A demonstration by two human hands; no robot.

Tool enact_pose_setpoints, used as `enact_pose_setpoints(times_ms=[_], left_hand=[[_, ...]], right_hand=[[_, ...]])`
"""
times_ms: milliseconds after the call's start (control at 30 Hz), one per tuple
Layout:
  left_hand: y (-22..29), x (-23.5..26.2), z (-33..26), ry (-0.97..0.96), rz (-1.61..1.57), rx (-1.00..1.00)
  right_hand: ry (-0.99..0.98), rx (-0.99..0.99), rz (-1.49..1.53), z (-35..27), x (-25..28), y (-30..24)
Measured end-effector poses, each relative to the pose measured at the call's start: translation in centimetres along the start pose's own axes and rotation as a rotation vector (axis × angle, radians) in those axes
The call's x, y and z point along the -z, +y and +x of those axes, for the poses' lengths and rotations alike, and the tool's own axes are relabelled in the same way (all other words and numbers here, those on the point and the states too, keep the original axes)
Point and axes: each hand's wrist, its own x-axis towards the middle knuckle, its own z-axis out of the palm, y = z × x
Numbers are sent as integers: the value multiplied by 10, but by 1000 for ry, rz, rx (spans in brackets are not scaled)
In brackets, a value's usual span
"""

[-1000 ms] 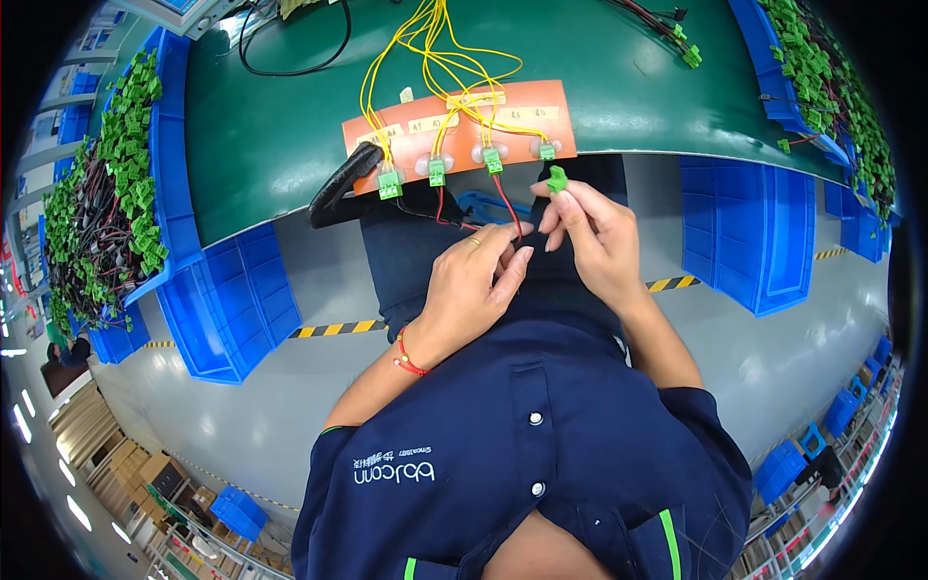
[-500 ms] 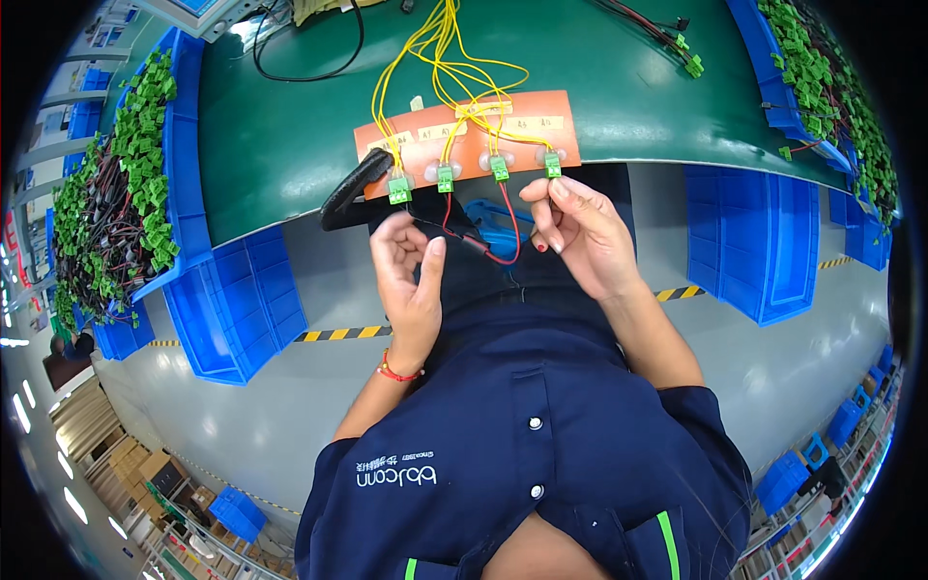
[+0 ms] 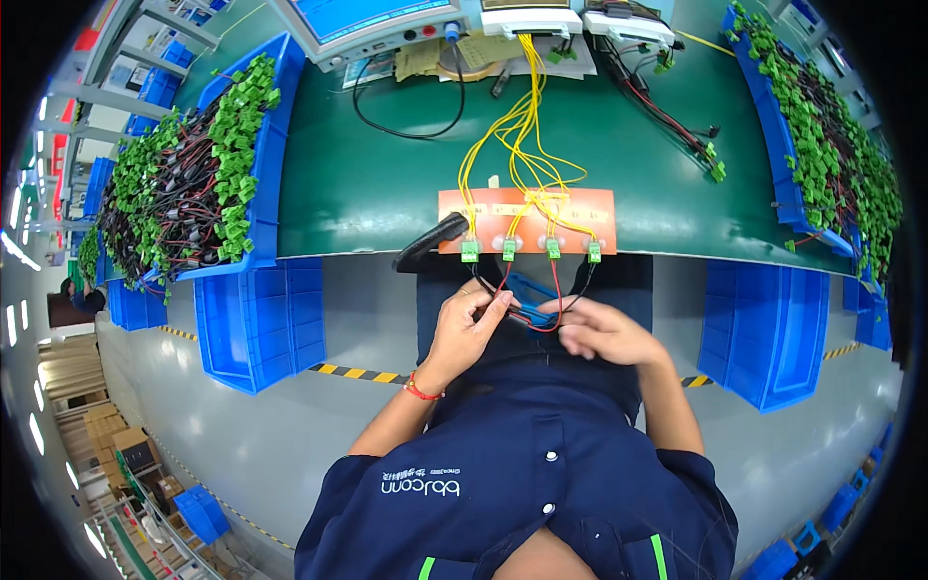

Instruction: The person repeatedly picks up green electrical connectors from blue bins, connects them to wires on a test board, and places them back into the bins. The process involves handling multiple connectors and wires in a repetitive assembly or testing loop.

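One blue bin (image 3: 274, 159), at the bench's left end, heaped with green connectors and dark and red wires. One black curved piece (image 3: 428, 244), against the board's left end. My left hand (image 3: 467, 329): nearly closed, thumb against fingers, pinching the red and black leads (image 3: 558, 290), which hung in front of the bench (image 3: 358, 184) over my lap. One orange board (image 3: 583, 232), at the bench's front edge; along it, four green terminal blocks (image 3: 509, 250), with yellow wires (image 3: 528, 106) above. My right hand (image 3: 614, 333): half open, fingers loosely bent, just beside the leads; whether it gripped them, I could not tell. One second blue bin (image 3: 773, 155), at the right end, likewise heaped.
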Motion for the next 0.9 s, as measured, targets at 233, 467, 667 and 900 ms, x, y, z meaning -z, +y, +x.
enact_pose_setpoints(times_ms=[233,467,667,900], left_hand=[[16,2,10,-33,-594,93],[34,9,13,-60,-942,223],[34,11,23,-180,-1065,286],[39,4,24,-197,-1046,278]], right_hand=[[356,569,524,-36,37,-10],[336,725,900,-26,20,-18],[393,760,693,-25,22,-20],[671,604,431,-22,14,-10]])
